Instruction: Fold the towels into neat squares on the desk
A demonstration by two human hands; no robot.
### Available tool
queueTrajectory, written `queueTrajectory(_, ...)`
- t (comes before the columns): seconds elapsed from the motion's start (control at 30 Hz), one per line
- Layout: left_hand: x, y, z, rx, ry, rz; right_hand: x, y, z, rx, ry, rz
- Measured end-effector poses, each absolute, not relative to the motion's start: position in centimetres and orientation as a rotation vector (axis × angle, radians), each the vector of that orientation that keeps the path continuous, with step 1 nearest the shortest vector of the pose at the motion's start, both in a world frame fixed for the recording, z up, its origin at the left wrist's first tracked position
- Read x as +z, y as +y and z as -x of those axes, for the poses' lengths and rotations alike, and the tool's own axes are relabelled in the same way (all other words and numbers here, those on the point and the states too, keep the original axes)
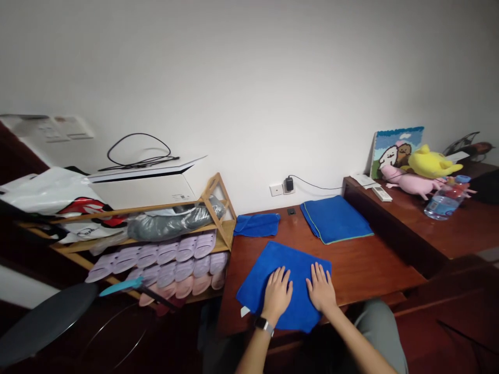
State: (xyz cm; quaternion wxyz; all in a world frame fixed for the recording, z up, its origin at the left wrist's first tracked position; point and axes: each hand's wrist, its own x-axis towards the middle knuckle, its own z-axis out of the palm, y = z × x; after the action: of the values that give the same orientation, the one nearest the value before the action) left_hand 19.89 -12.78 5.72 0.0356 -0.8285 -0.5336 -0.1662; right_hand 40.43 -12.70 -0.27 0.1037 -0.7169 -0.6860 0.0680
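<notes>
A blue cloth (pixel 294 304) lies spread flat on the wooden desk, its near corner reaching over the front edge and a white tag poking out at its left. My left hand (pixel 277 293) rests palm down on the cloth's left part, fingers stretched. On the right part, my right hand (pixel 322 288) lies flat too, fingers a little apart. Behind the cloth are a small folded blue cloth (pixel 256 225) at the back left and a larger folded blue cloth (pixel 336 219) with a yellow-green edge at the back right.
A wooden rack (pixel 219 213) with lilac and pink slippers (pixel 167 254) stands left of the desk (pixel 382 270). On the raised surface at right are a water bottle (pixel 440 205), plush toys (pixel 415 182) and a picture (pixel 395 150). A charger (pixel 289 183) sits in the wall socket.
</notes>
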Motion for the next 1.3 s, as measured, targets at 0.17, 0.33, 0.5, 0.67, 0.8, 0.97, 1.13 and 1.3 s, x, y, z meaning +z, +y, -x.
queueTrajectory(0.17,3.5,-9.8,-20.3,-0.359,-1.726,2.612,2.4,-7.8,-44.3,0.327,-2.307,1.838)
queueTrajectory(0.33,0.9,-11.6,-22.1,-0.363,-2.048,2.315,3.7,-4.5,-44.6,0.329,-2.425,1.723)
queueTrajectory(0.5,0.8,-11.4,-21.7,-0.369,-2.116,2.238,2.6,-5.4,-43.0,0.255,-2.152,1.984)
queueTrajectory(0.67,1.8,-9.5,-20.7,-0.303,-2.111,2.285,2.5,-5.7,-43.5,0.366,-2.186,2.009)
queueTrajectory(0.8,2.6,-7.9,-21.2,-0.400,-1.873,2.398,2.7,-4.9,-44.2,0.370,-2.186,2.006)
queueTrajectory(0.97,2.8,-6.0,-22.5,-0.329,-1.738,2.601,2.3,-4.1,-45.2,0.356,-2.203,1.954)
queueTrajectory(1.13,2.2,-6.0,-23.1,-0.357,-1.793,2.578,3.1,-2.4,-44.3,0.396,-2.127,1.965)
queueTrajectory(1.3,2.4,-6.3,-22.9,-0.372,-1.782,2.561,3.5,-0.6,-42.9,0.413,-2.121,2.021)
